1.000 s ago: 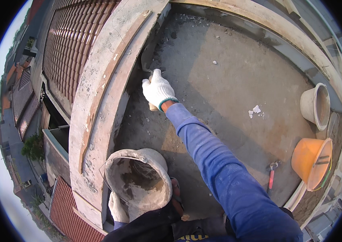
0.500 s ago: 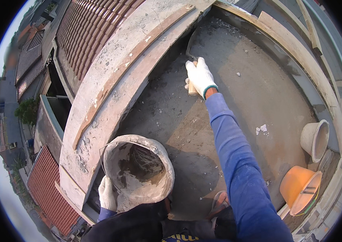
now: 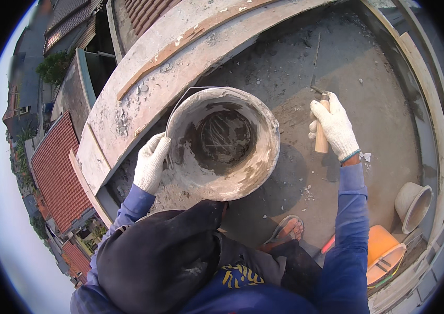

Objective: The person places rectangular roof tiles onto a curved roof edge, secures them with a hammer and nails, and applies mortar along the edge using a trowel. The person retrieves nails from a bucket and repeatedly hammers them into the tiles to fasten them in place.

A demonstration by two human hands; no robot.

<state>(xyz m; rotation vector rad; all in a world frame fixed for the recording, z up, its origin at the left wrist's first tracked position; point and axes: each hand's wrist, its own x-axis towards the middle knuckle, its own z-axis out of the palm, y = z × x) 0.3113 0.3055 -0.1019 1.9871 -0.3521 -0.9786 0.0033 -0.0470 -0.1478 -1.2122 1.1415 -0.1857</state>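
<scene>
My left hand (image 3: 150,161), in a white knit glove, is closed on the wire handle of a mortar-crusted bucket (image 3: 209,180) at its left side. The bucket's mouth faces up toward me; grey mortar residue coats its inside, and scratch-like streaks mark the dark bottom. My right hand (image 3: 336,124), gloved too, is wrapped round the wooden handle of a trowel (image 3: 322,137). The trowel's blade points away from me and shows nearly edge-on as a thin line. It is held above the grey cement floor (image 3: 284,73), to the right of the bucket.
A rough concrete ledge (image 3: 93,141) with a wooden strip (image 3: 180,42) curves along the left, with tiled roofs beyond. On the right stand a grey pail (image 3: 404,201) and an orange bucket (image 3: 381,246) beside wooden boards (image 3: 431,104). My sandalled foot (image 3: 288,229) is below the bucket.
The bucket has come up and to the right with my left hand on its handle. My right hand has moved from the far ledge side to the right and nearer, still gripping the trowel.
</scene>
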